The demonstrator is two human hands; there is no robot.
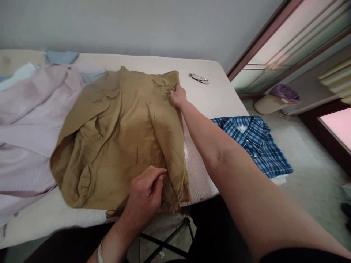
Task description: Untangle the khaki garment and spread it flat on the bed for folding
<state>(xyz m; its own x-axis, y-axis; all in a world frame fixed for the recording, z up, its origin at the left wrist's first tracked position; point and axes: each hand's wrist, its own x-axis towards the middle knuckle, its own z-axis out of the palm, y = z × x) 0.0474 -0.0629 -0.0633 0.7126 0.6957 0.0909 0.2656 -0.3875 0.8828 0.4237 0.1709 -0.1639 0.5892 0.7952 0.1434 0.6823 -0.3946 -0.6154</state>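
Nearest to me, my right arm runs from the near right corner diagonally up across the view, and my right hand (178, 96) ends it at the far edge of the tan garment (117, 138), fingers closed narrowly in a pinch on a small bunch of cloth there. My left hand (145, 193) comes up from the near edge, a pale band at its wrist, and its fingers curl shut on a fold of the same garment near its near hem.

I see the tan garment lying crumpled and partly folded on the white padded surface (203, 175), its long axis running near to far, slightly tilted so the far end leans right. That end, where my right hand grips, is fairly straight-edged; the near hem droops just over the surface's near edge. Its left flank bulges out in loose creases and lies against a heap of pale lilac cloth (30, 120) that fills the left of the surface. Whether the collar is at the far end I cannot tell.

A pair of glasses (199, 78) rests on the far right part of the surface, well apart from the garment. To the right, a blue checked shirt (255, 144) lies folded at the surface's right edge, collar toward the far side. Below the near edge I can make out dark crossed legs (170, 239) of a stand.
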